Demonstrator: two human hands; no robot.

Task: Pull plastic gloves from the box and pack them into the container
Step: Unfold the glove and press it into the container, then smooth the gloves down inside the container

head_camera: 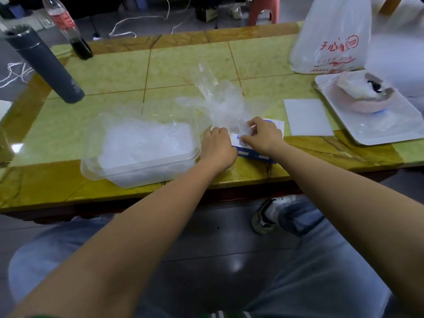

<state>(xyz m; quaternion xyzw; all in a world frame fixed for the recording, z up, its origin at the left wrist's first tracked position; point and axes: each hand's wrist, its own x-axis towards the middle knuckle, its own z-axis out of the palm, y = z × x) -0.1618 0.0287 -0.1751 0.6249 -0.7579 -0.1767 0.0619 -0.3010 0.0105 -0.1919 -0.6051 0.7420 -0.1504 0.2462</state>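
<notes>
On the glossy, yellow-green tiled table [183, 63], at the left, stand one matt grey cylindrical flask [43, 65] and one clear plastic bottle [66, 26] with a red label and a little dark drink in its base. Next comes one rectangular, round-cornered container [142, 177] of clear plastic, heaped with filmy, crumpled gloves [146, 143] too tangled to count. Just right of its wall, the left hand [219, 148] curls its fingers onto the cuff of one thin, translucent glove [218, 97], whose fingers fan up and away from the person. The right hand [263, 134] pinches the same cuff from the other side, so the glove rises beyond both grips. Under the two hands lies one blue-and-white cardboard box [254, 154]. Further right are one flat white card [307, 117], one white rectangular tray [378, 131] bearing one pink bowl [367, 106], and one white plastic bag [332, 35] printed in red.
</notes>
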